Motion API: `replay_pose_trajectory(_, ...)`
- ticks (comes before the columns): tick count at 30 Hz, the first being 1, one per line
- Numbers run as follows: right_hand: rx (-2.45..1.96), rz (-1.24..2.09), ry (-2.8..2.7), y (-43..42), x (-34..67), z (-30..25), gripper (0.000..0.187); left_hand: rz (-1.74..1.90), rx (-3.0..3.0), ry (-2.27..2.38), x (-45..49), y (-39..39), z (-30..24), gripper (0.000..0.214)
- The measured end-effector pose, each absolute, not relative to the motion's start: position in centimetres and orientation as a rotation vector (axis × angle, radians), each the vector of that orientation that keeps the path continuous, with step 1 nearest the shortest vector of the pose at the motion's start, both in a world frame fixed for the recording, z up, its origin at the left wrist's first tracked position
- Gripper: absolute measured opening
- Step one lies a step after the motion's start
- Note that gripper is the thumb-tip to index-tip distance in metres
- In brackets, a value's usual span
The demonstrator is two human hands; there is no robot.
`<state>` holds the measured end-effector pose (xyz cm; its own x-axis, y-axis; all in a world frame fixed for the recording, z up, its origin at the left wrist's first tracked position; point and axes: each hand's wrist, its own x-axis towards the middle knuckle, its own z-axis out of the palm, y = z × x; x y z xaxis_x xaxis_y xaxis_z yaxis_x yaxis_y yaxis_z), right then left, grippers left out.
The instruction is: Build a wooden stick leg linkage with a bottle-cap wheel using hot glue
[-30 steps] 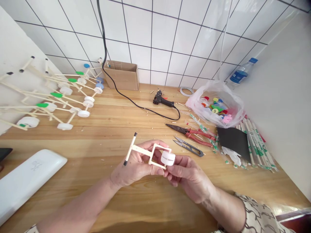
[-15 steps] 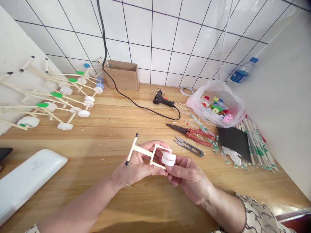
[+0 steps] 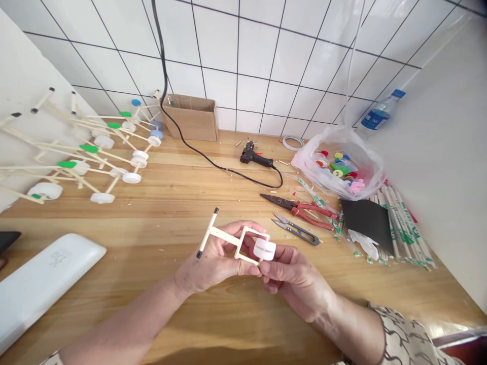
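Observation:
Between my hands is a small cream stick frame (image 3: pixel 225 236), with a black-tipped crossbar on its left and a square fork on its right. A white bottle-cap wheel (image 3: pixel 264 249) sits at the fork's open end. My left hand (image 3: pixel 218 258) is closed around the fork, thumb along its lower stick and fingers behind it. My right hand (image 3: pixel 292 271) pinches near the lower fork tip, just below the wheel; its fingertips partly hide what they grip. Beyond my hands lie red-handled pliers (image 3: pixel 304 210) and thread snips (image 3: pixel 297 230).
Several stick tricycles with cap wheels (image 3: pixel 102 197) stand at the left. A glue gun (image 3: pixel 256 156) with its black cord lies behind my hands, near a cardboard box (image 3: pixel 192 119). At right are a plastic bag (image 3: pixel 365 167) of coloured caps, wrapped chopsticks (image 3: pixel 409 238) and a bottle (image 3: pixel 380 116).
Almost nothing differs. The right fingertips have shifted very slightly at the lower fork tip, and the frame and wheel stay in nearly the same place.

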<state>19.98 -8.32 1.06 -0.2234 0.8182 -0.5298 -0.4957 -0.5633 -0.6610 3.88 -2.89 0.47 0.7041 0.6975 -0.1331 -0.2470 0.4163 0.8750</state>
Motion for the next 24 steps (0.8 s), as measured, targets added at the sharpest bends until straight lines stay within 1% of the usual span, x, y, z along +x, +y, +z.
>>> replay_pose_trajectory(11,-1.095,1.923,-0.490,-8.31,20.10,1.02,0.023,0.611,0.944,0.521,3.83,-2.96,0.60,0.043)
replay_pose_trajectory(16,-1.119,1.835,-0.745,-8.34,20.24,1.03,0.031,0.651,1.003,0.622,3.79,-2.86,0.55,0.043)
replay_pose_trajectory(19,-1.248,1.599,-0.956,-8.58,20.40,1.00,0.035,0.654,1.011,0.629,3.72,-2.81,0.56,0.043)
replay_pose_trajectory(21,-1.326,1.301,-1.122,-8.75,20.53,0.92,0.037,0.660,1.013,0.625,3.65,-2.78,0.54,0.043)
replay_pose_trajectory(24,-1.315,0.903,-1.370,-8.91,20.76,0.63,0.034,0.656,1.015,0.625,3.57,-2.76,0.51,0.043)
